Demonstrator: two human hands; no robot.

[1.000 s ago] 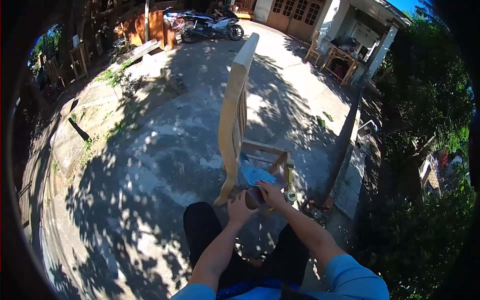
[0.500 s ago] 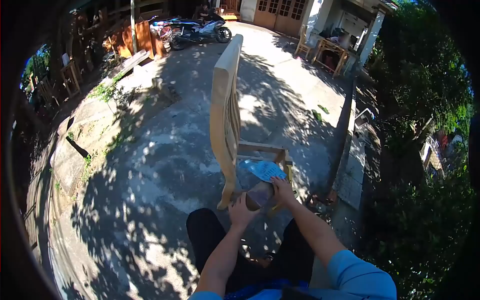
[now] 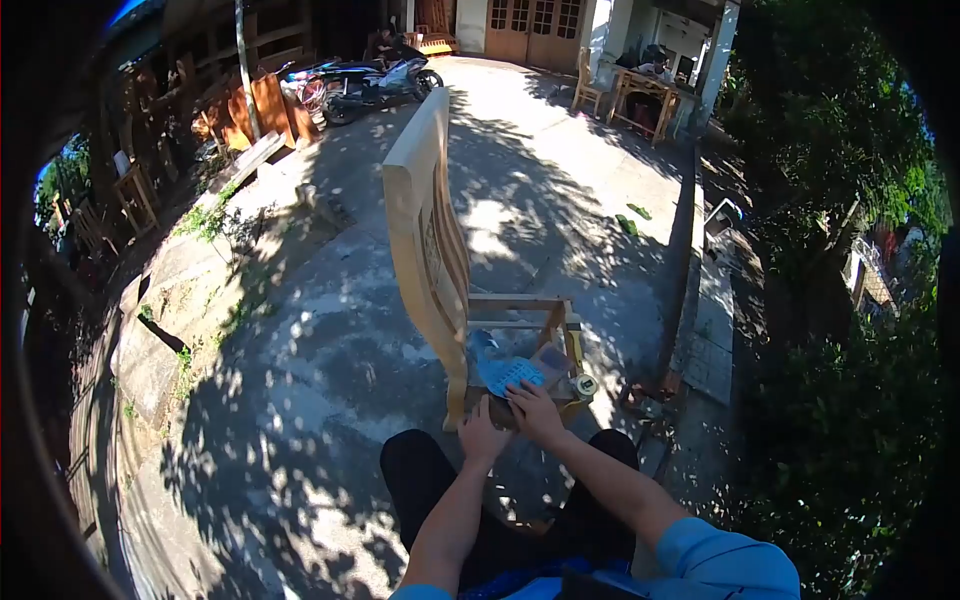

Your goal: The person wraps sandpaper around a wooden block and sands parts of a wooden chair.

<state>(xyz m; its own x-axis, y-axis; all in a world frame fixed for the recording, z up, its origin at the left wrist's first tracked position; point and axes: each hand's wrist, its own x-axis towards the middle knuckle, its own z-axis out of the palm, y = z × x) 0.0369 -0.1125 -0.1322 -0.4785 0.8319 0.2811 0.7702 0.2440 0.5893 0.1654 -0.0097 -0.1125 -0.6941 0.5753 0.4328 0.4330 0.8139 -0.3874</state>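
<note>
A wooden chair frame [image 3: 424,240] stands in front of me, its tall slatted back at the left and its seat rails [image 3: 520,301] at the right. My left hand [image 3: 484,433] rests at the near side of the seat, fingers bent over its edge. My right hand [image 3: 533,409] lies beside it, fingertips on a light-blue patterned cloth or sheet [image 3: 510,374]. What either hand may grip underneath is hidden. A round yellow-rimmed object, like a tape measure [image 3: 584,385], sits at the right corner of the seat.
Behind stand a motorbike [image 3: 375,92], a wooden chair [image 3: 587,84] and a wooden table [image 3: 644,92] with a person near it. Another person is behind the motorbike. A low concrete kerb [image 3: 684,290] runs along the right, beside dense bushes [image 3: 830,400].
The view has swung, so the chair back appears further left. My right hand has moved left towards my left hand, and the blue cloth or sheet has shifted nearer with it.
</note>
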